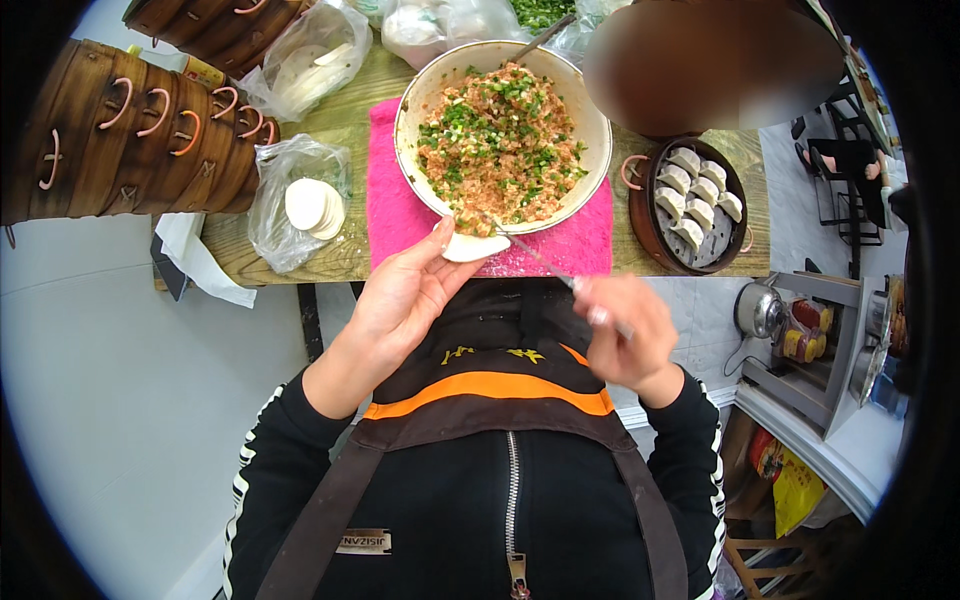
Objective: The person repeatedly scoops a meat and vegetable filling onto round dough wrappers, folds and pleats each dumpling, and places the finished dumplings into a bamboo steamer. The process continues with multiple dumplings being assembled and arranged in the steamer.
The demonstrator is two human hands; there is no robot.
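My left hand point(401, 300) holds a round dough wrapper point(474, 247) at the near rim of a large white bowl point(402, 120). Minced meat filling point(510, 176) with chopped green onion fills the bowl. In my right hand point(628, 330) is a thin metal utensil point(541, 260); its tip touches a lump of filling point(474, 223) on the wrapper. The tip's shape is hidden by the filling. A pink towel point(384, 187) lies under the bowl. To the left, a stack of round wrappers point(306, 204) rests on a plastic bag point(274, 240).
At the right, a round steamer point(646, 225) holds several folded dumplings point(703, 189). Tall stacks of bamboo steamers point(142, 135) stand at the left. Behind the bowl are plastic bags point(442, 26) and chopped greens point(541, 11). The wooden table's near edge point(690, 275) runs before me.
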